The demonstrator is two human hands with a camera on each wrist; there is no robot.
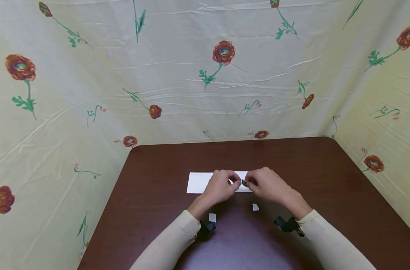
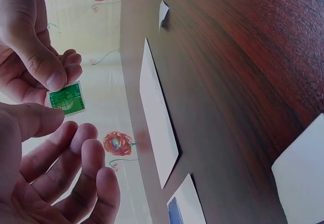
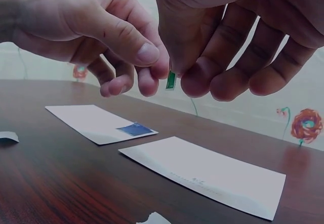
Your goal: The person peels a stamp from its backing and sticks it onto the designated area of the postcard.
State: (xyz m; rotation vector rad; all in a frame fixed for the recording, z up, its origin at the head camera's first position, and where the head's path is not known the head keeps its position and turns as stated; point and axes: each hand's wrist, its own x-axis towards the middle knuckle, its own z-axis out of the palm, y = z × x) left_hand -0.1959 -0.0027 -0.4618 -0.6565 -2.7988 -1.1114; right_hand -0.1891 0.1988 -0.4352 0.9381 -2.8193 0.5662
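In the left wrist view, a small green stamp (image 2: 67, 99) with a pale edge is between both hands, above the table. My right hand (image 1: 270, 183) pinches its upper edge between thumb and fingers. The thumb of my left hand (image 1: 221, 184) overlaps the stamp's lower corner, with the forefinger curled close under it. The hands nearly meet over two white envelopes. The left envelope (image 1: 198, 183) carries a blue stamp (image 3: 135, 129), hidden in the head view. Faint writing marks the right envelope (image 3: 212, 176), partly covered by my hands from above.
On the dark brown table (image 1: 157, 225) lie a small white square (image 1: 212, 217) near the left wrist and a torn white scrap (image 1: 255, 207) below the right hand. A flower-patterned sheet (image 1: 177, 75) hangs behind the table and along its sides.
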